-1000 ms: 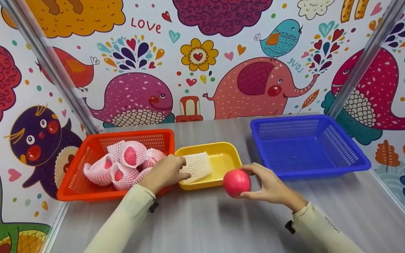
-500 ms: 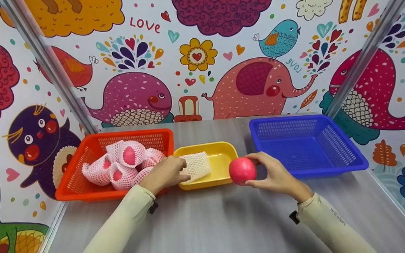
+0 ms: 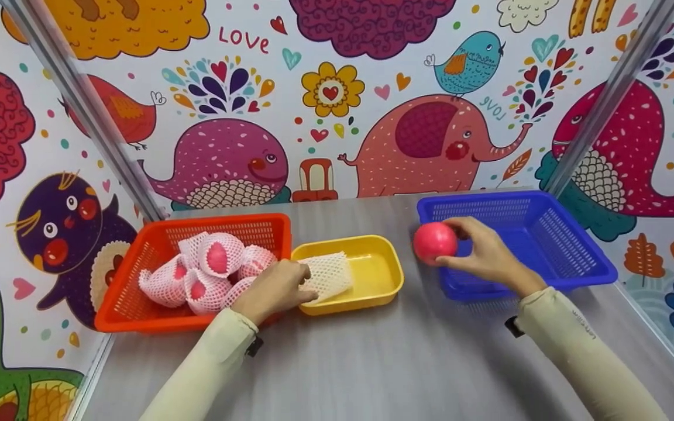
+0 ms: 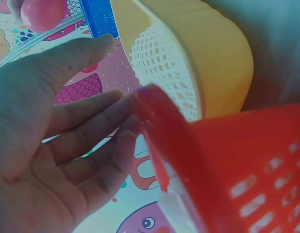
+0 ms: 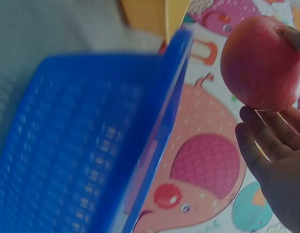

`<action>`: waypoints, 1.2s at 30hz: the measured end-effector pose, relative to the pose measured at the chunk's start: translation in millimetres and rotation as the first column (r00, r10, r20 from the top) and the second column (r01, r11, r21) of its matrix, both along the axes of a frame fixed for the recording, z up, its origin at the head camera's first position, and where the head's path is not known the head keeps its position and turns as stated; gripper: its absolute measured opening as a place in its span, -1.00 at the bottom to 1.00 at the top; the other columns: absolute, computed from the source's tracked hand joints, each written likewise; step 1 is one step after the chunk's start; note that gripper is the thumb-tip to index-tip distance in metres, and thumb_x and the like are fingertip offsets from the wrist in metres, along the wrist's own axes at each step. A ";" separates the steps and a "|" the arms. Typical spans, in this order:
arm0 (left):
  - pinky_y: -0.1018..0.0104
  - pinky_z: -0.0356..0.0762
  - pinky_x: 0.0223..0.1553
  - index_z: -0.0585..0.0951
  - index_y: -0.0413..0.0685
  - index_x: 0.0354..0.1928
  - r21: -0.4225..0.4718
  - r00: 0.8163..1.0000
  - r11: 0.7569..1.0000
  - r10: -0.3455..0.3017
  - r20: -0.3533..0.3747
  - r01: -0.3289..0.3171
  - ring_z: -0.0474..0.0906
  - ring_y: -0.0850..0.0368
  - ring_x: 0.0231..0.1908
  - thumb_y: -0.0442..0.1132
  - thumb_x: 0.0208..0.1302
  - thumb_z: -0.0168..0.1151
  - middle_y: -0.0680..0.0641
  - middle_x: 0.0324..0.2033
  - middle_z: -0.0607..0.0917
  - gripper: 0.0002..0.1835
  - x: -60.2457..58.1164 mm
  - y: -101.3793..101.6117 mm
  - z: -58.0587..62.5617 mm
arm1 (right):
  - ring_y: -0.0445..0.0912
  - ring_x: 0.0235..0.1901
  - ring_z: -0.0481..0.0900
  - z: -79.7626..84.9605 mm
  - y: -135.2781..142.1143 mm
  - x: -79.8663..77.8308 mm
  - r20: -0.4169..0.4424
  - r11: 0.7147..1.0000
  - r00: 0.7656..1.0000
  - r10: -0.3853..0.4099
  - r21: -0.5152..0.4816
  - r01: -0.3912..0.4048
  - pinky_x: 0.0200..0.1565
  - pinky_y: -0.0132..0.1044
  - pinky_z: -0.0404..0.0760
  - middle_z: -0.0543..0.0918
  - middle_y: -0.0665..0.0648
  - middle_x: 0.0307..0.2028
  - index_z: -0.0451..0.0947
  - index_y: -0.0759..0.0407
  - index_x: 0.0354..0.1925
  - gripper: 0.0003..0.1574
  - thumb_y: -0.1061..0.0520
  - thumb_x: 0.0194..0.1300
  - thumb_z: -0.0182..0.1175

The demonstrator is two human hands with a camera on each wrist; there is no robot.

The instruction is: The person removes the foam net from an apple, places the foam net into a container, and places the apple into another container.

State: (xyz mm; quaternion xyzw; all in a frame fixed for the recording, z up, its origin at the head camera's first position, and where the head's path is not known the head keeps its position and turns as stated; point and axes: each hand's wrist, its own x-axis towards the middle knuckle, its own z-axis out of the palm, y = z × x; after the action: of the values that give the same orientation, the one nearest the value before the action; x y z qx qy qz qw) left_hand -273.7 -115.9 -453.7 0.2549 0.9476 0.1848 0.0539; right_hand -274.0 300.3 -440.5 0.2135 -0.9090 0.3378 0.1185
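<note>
My right hand point(image 3: 485, 254) pinches a pinkish-red apple point(image 3: 435, 242) between thumb and fingers, held up over the near left edge of the blue basket point(image 3: 515, 286). In the right wrist view the apple point(image 5: 264, 63) shows whole above the fingers. My left hand point(image 3: 275, 289) hovers between the red basket point(image 3: 155, 324) and the yellow tray point(image 3: 381, 301), its relaxed fingers holding nothing. Its fingertips overlap the white foam net point(image 3: 330, 278) in the head view. In the left wrist view, the left hand point(image 4: 67, 141) has its thumb apart, fingers close to the red rim.
Several apples in pink-white foam nets point(image 3: 217, 257) lie in the red basket. The foam net lies in the left part of the yellow tray. Behind the grey table point(image 3: 360, 362) stand printed cartoon walls point(image 3: 325, 35) with metal corner posts point(image 3: 97, 128).
My right hand has carried the apple right and away from me, from beside the yellow tray to the blue basket's near left edge. My left hand has stayed in place.
</note>
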 end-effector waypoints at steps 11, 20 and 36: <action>0.22 0.60 -0.27 0.74 -0.18 -0.11 -0.011 1.000 1.000 -0.005 -0.016 0.005 0.54 0.10 -0.40 0.00 0.16 0.45 -0.12 -0.28 0.74 -0.59 2.4 -2.5 -2.0 | 0.11 -0.01 0.51 1.4 29.4 -38.8 0.061 0.995 0.993 -0.098 0.016 0.097 0.01 0.14 0.55 0.54 0.24 0.07 0.40 0.26 0.26 -0.07 -0.13 0.08 0.53; 0.23 0.59 -0.25 0.73 -0.19 -0.07 -0.010 1.000 1.000 0.000 -0.002 0.000 0.54 0.09 -0.38 0.00 0.17 0.44 -0.10 -0.27 0.73 -0.57 5.5 -3.5 -0.5 | 0.21 0.04 0.47 -3.2 43.4 -73.1 0.140 0.987 0.977 -0.159 0.046 0.154 0.08 0.20 0.51 0.50 0.34 0.09 0.33 0.34 0.32 -0.05 -0.07 0.15 0.49; 0.20 0.61 -0.22 0.73 -0.20 -0.11 -0.027 0.999 0.999 -0.033 -0.032 0.032 0.55 0.12 -0.37 0.01 0.15 0.45 -0.09 -0.27 0.74 -0.58 9.2 -2.7 1.5 | 0.30 -0.02 0.51 -9.1 52.7 -108.1 0.340 0.943 0.899 -0.275 0.279 0.183 0.10 0.23 0.49 0.52 0.48 0.01 0.28 0.51 0.21 -0.09 -0.06 0.19 0.45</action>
State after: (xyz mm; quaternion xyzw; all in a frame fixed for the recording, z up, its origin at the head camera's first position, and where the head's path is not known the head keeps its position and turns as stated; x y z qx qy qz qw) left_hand -264.5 -118.6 -452.1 0.2726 0.9464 0.1673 0.0450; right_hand -382.1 353.0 -449.6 0.0488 -0.9677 0.2432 -0.0442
